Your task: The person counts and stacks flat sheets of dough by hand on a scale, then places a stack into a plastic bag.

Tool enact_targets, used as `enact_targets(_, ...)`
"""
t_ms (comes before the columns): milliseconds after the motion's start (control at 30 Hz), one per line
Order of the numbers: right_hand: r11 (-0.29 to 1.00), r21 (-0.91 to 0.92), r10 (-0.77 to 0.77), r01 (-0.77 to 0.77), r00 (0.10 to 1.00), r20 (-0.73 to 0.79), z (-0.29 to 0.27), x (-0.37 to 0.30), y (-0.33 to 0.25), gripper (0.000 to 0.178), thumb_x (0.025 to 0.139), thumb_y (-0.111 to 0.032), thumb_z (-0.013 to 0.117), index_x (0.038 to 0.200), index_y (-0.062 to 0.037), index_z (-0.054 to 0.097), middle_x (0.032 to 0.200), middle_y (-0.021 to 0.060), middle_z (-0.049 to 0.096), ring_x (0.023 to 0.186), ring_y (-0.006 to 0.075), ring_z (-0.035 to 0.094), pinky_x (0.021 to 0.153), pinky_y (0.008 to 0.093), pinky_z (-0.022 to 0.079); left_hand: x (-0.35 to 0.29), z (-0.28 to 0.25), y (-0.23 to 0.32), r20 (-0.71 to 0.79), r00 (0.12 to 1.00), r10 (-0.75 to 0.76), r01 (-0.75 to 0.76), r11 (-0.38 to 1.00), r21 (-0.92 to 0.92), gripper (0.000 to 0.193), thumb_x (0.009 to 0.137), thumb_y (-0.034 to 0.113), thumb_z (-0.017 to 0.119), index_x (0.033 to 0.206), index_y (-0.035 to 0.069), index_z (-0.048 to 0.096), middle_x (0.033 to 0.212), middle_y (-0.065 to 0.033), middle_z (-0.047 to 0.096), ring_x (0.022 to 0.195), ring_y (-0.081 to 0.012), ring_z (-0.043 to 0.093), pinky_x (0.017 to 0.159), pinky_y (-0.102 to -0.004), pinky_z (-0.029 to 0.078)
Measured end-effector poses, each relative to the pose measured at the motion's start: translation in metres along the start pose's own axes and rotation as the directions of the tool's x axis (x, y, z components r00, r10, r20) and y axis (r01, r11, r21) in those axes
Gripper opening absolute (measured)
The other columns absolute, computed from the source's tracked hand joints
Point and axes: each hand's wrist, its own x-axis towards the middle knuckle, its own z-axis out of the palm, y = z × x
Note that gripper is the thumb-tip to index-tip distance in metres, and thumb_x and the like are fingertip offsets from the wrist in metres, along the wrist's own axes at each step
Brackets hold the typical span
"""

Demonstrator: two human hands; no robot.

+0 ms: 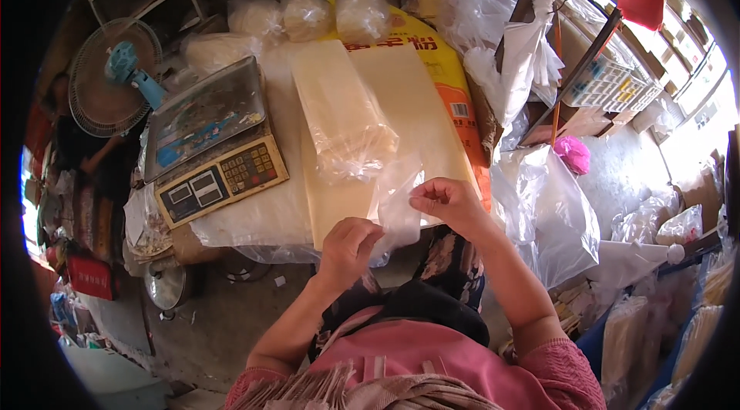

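Note:
Between my two hands, a thin clear plastic bag (398, 206) hangs at the near edge of the work surface. My left hand (349, 250) is closed in a pinch at its left side. At its upper right side my right hand (449, 202) also pinches, with thumb and fingertips together. Just beyond lies a long pale yellow stack of flat sheets (339, 102), its near end covered by crinkled clear plastic. It rests on wide beige sheets (412, 86).
Left of the stack stands a weighing scale (212, 140) with a keypad. Filled clear bags (304, 13) line the back. A yellow and orange sack (451, 78) lies under the sheets. Large clear bags (551, 210) hang at the right, a fan (116, 78) stands far left.

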Motion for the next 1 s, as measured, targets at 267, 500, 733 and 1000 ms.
enact_targets(267,0.991,-0.082,-0.111,0.110,0.994,-0.018,0.019,-0.020,0.011,0.009,0.086,-0.009,0.070,0.093,-0.0029,0.068,0.080,0.0068,0.067,0.078,0.0123,0.062,0.073,0.0288,0.051,0.005,-0.006,0.007,-0.215,0.975,-0.048,0.110,0.951,0.288,0.010,0.083,0.009,0.072,0.090,0.004,0.067,0.082,-0.0104,0.065,0.071,-0.0236,0.064,0.063,-0.0303,0.050)
enact_targets(500,0.994,0.001,-0.105,0.107,0.979,0.176,0.036,-0.031,0.021,0.028,0.082,-0.024,0.079,0.077,-0.0040,0.060,0.065,0.0036,0.059,0.062,0.0100,0.052,0.057,0.0293,0.044,-0.006,-0.009,-0.005,0.472,0.740,-0.479,0.652,0.685,-0.325,0.012,0.091,0.013,0.064,0.094,0.002,0.067,0.088,-0.0082,0.070,0.071,-0.0196,0.065,0.065,-0.0315,0.052)
enact_targets(733,0.865,-0.497,-0.095,-0.066,0.952,-0.291,-0.029,-0.038,0.054,0.011,0.086,-0.015,0.065,0.085,-0.0048,0.062,0.071,0.0065,0.064,0.062,0.0172,0.063,0.057,0.0335,0.050,0.006,-0.021,-0.015,0.359,0.825,-0.436,0.365,-0.072,-0.928,0.011,0.094,0.022,0.059,0.087,0.014,0.058,0.072,-0.0005,0.060,0.060,-0.0170,0.059,0.058,-0.0315,0.052)
enact_targets(1000,0.643,0.765,0.122,0.032,0.982,-0.144,-0.062,-0.023,0.002,0.027,0.092,-0.014,0.058,0.117,-0.0038,0.059,0.077,0.0070,0.062,0.060,0.0149,0.056,0.054,0.0281,0.046,0.013,-0.040,-0.013,0.166,0.635,-0.755,0.598,0.344,-0.724,0.035,0.075,-0.008,0.056,0.105,0.009,0.057,0.064,0.0033,0.044,0.048,-0.0072,0.038,0.041,-0.0213,0.028)
